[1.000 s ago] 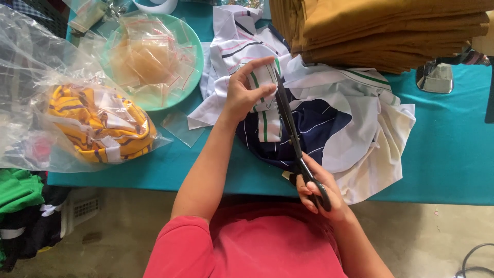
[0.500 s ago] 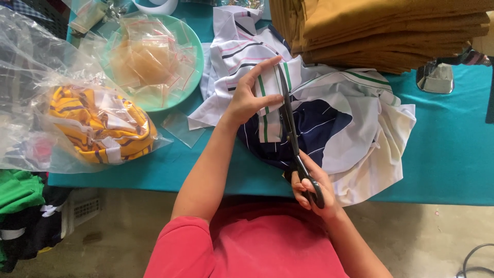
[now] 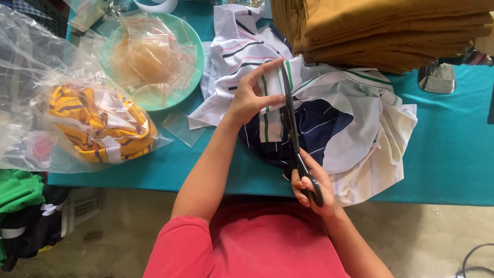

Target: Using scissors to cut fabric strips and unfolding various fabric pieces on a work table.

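My left hand [image 3: 250, 95] pinches a narrow white strip with green stripes [image 3: 268, 116] and holds it up over a heap of white and navy striped fabric pieces [image 3: 355, 128]. In my right hand [image 3: 309, 188] are long black scissors [image 3: 291, 126], gripped by the handles. The blades point away from me and run right along the strip's edge, beside my left fingers.
A teal table [image 3: 453, 149] carries the heap. A stack of folded mustard cloth [image 3: 381, 25] lies at the back right. A green bowl [image 3: 198, 62] holds small clear bags. At left, a clear plastic bag holds yellow striped fabric [image 3: 98, 123]. Green and black clothes [image 3: 20, 206] lie below the table.
My left hand has lifted the striped strip slightly and spread its fingers. The scissors have shifted a little to the right along the strip, with my right hand drawn nearer to my body.
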